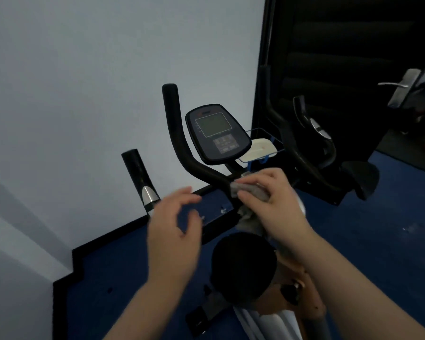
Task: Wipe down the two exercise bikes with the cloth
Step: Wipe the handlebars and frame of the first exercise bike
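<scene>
Cloth (pixel 253 190), grey, is gripped in the right hand (pixel 277 200), fingers (pixel 250 196) curled round it, and pressed at the handlebar junction of the near exercise bike (pixel 216 136), just below the console. The left hand (pixel 174 222) is held beside it, fingers spread, nothing held, blurred. Second bike (pixel 312 143), at the right, is seen untouched; task is judged early, most surfaces left.

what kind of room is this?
Likely a small home or hotel gym: an exercise bike with a console, blue floor, and a second handlebar beside it.
</scene>
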The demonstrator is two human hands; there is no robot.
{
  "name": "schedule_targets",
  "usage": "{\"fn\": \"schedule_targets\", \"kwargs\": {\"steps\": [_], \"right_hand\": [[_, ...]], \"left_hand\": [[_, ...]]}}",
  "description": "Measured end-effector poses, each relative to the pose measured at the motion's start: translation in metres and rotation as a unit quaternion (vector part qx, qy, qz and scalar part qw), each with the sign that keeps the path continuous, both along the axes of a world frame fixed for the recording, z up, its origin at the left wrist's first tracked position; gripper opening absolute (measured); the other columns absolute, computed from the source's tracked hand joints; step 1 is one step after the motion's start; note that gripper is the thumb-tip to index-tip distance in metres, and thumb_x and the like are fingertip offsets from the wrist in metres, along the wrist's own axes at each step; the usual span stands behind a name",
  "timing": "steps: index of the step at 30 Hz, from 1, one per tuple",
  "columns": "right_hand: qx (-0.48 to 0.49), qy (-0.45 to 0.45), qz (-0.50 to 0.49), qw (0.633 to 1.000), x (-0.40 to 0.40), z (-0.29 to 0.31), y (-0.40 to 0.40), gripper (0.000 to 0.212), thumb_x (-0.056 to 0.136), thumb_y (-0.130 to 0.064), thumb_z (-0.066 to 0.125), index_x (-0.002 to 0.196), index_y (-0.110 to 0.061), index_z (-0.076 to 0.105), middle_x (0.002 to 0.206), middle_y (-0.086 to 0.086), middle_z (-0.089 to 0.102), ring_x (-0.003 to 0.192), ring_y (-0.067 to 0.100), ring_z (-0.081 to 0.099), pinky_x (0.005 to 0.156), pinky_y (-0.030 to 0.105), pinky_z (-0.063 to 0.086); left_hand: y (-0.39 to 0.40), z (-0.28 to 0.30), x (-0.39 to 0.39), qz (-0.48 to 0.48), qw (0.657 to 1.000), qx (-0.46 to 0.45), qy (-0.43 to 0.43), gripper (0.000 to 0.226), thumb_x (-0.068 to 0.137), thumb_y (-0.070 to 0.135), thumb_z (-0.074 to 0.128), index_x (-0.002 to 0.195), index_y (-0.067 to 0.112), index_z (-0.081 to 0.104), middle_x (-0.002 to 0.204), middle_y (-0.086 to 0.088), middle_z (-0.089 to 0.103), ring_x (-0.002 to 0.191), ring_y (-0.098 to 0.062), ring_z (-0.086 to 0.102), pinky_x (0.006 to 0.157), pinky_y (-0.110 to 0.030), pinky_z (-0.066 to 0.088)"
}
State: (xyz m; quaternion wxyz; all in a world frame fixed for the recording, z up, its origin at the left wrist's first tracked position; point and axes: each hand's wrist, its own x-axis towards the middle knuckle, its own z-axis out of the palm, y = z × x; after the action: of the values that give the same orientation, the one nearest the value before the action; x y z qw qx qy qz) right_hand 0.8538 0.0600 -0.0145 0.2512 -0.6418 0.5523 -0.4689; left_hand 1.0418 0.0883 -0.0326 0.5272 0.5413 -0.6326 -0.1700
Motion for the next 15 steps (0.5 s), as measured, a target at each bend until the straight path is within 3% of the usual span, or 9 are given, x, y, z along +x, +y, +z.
{"fn": "schedule_targets", "kwargs": {"steps": [1, 4, 6, 9, 12, 15], "right_hand": [[0.013, 0.054, -0.004, 0.998, 0.012, 0.002, -0.002, 0.016, 0.083, -0.023, 0.072, 0.097, -0.030, 0.070, 0.105, -0.010, 0.046, 0.093, -0.002, 0.054, 0.083, 0.005, 0.039], [0.060, 0.264, -0.046, 0.962, 0.046, 0.005, -0.001, 0.016, 0.088, -0.035, 0.064, 0.102, -0.028, 0.067, 0.106, -0.007, 0.044, 0.092, 0.013, 0.056, 0.081, 0.028, 0.049], [0.075, 0.343, -0.048, 0.935, 0.070, -0.001, 0.010, 0.021, 0.090, -0.042, 0.056, 0.105, -0.030, 0.065, 0.106, -0.005, 0.049, 0.094, 0.019, 0.059, 0.078, 0.031, 0.048], [0.072, 0.314, -0.016, 0.947, 0.085, -0.001, 0.019, 0.023, 0.089, -0.041, 0.058, 0.110, -0.033, 0.065, 0.106, -0.010, 0.055, 0.100, 0.013, 0.057, 0.082, 0.028, 0.045], [0.078, 0.335, -0.087, 0.935, 0.076, 0.005, 0.018, 0.025, 0.092, -0.039, 0.055, 0.114, -0.033, 0.066, 0.108, -0.010, 0.063, 0.110, 0.013, 0.051, 0.092, 0.032, 0.043], [0.056, 0.306, -0.111, 0.944, 0.111, -0.006, 0.034, 0.015, 0.092, -0.035, 0.055, 0.099, -0.032, 0.068, 0.099, -0.012, 0.068, 0.097, 0.010, 0.060, 0.079, 0.031, 0.050]], "left_hand": [[-0.011, 0.006, 0.016, 0.008, 1.000, -0.013, -0.003, 0.030, 0.086, 0.009, 0.057, 0.100, 0.036, 0.062, 0.121, 0.023, 0.057, 0.115, 0.006, 0.048, 0.097, -0.023, 0.039], [-0.048, 0.027, 0.061, 0.006, 0.996, -0.069, -0.047, 0.031, 0.087, 0.004, 0.056, 0.105, 0.028, 0.063, 0.127, 0.015, 0.054, 0.121, 0.001, 0.045, 0.103, -0.024, 0.035], [-0.072, 0.034, 0.087, -0.018, 0.992, -0.084, -0.097, 0.030, 0.087, 0.001, 0.057, 0.112, 0.018, 0.064, 0.134, 0.008, 0.052, 0.130, -0.008, 0.041, 0.110, -0.030, 0.031], [-0.100, 0.036, 0.114, -0.070, 0.983, -0.063, -0.159, 0.035, 0.091, 0.004, 0.058, 0.126, 0.012, 0.059, 0.144, 0.000, 0.047, 0.139, -0.017, 0.034, 0.116, -0.036, 0.024], [-0.114, 0.030, 0.131, -0.147, 0.974, -0.035, -0.169, 0.041, 0.096, 0.013, 0.052, 0.136, 0.019, 0.049, 0.141, 0.006, 0.047, 0.135, -0.013, 0.038, 0.114, -0.035, 0.028], [-0.118, 0.023, 0.131, -0.176, 0.976, -0.039, -0.126, 0.036, 0.097, 0.022, 0.048, 0.132, 0.027, 0.049, 0.129, 0.016, 0.048, 0.124, -0.006, 0.043, 0.106, -0.025, 0.032]]}}
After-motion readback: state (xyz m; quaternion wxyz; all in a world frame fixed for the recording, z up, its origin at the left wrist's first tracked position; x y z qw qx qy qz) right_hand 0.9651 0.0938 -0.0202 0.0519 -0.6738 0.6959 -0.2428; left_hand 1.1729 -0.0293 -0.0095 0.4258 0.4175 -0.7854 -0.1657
